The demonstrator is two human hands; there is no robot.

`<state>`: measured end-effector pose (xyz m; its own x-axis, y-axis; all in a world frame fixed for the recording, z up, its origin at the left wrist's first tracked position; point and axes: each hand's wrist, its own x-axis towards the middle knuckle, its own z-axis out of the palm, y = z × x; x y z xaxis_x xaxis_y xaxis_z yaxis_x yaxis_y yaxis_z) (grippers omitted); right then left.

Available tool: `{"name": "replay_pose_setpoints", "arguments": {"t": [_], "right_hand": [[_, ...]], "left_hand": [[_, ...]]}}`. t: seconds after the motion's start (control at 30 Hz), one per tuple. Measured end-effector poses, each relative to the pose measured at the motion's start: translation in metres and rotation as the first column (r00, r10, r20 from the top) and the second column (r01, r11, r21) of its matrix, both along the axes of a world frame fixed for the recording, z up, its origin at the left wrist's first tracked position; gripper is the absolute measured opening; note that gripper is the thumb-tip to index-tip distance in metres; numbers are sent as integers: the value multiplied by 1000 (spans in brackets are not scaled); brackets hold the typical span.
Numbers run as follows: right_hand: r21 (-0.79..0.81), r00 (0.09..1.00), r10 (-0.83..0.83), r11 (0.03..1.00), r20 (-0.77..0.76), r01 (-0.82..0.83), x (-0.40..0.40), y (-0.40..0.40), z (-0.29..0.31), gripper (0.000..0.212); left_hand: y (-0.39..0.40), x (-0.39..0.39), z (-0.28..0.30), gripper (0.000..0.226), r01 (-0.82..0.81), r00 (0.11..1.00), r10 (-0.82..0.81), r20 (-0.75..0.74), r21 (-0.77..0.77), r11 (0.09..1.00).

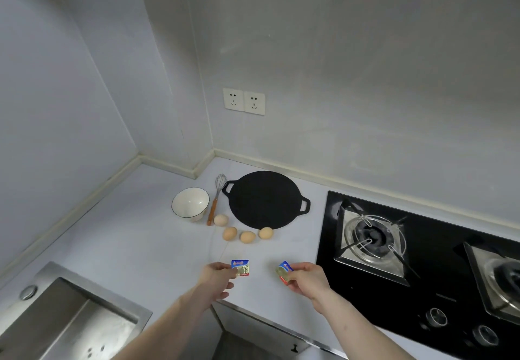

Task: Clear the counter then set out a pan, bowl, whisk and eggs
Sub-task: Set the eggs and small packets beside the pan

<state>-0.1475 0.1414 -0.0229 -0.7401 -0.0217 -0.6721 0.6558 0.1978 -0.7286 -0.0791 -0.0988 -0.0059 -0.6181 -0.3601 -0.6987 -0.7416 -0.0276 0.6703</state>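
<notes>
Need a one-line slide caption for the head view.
Each hand, left and right, pinches a butter packet beside the pan, bowl, whisk and four eggs.

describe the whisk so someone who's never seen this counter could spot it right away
Start at the round black pan near the back wall of the counter. Just left of it, between the pan and the white bowl, lies the whisk. It is the only long thin thing there: a wire head pointing at the wall, a wooden handle pointing at the eggs.
</notes>
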Motion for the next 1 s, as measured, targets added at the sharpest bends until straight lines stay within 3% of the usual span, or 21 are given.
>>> {"name": "replay_pose_setpoints", "arguments": {"t": [0.23,0.63,0.77,0.87,1.0], "right_hand": [[118,996,2,993,85,-12,-8,-8,-22,25],[217,993,119,970,-15,-113,-46,-61,-50,24],[298,977,192,942,-93,-156,-40,-66,-56,20],[407,935,302,890,-185,-207,-25,-63,-64,16],[506,853,489,790,-181,-345,-9,-65,-70,26]], "left_hand": [[-5,-8,-28,16,0,994,6,111,-53,999],[-21,-49,-52,10,39,992,-18,127,-170,985],[-27,-45,-73,29,58,994,-33,105,-247,967],[-19,-28,-70,32,218,976,-203,82,-423,879],[-6,-11,-73,37,458,855,-510,97,-601,655]]}}
